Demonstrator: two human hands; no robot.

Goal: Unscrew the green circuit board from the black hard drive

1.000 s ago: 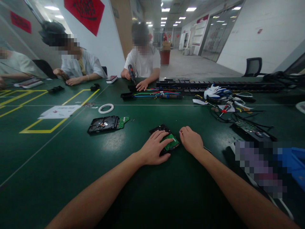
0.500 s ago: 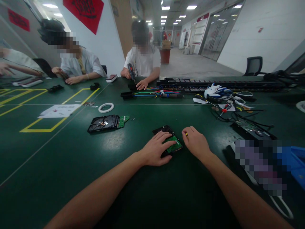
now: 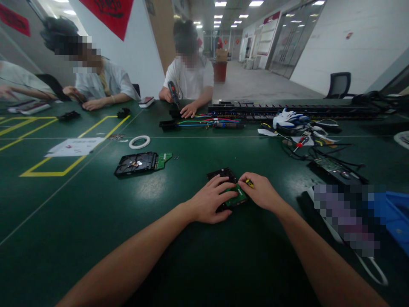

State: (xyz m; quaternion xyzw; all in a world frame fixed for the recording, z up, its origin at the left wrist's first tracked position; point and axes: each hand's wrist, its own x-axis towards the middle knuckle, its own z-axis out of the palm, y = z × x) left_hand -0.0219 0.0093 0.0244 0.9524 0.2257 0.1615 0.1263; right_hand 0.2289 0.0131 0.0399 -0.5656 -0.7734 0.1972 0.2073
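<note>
A black hard drive [image 3: 223,175] with a green circuit board [image 3: 238,199] lies on the green table in front of me. My left hand [image 3: 209,200] rests flat on it, fingers spread over the board. Just to its right, my right hand [image 3: 260,192] is closed round a small screwdriver with a yellow and black handle [image 3: 249,183], its tip over the board's right edge.
A second opened hard drive [image 3: 140,163] and a tape ring [image 3: 139,142] lie to the left. Cables, gloves [image 3: 289,118] and tools clutter the right. Two people sit across the table; one holds a power screwdriver [image 3: 173,93]. A blue bin [image 3: 396,213] stands at right.
My right hand has moved left, closer to the drive, bringing the screwdriver over the circuit board. My left hand stays on the drive.
</note>
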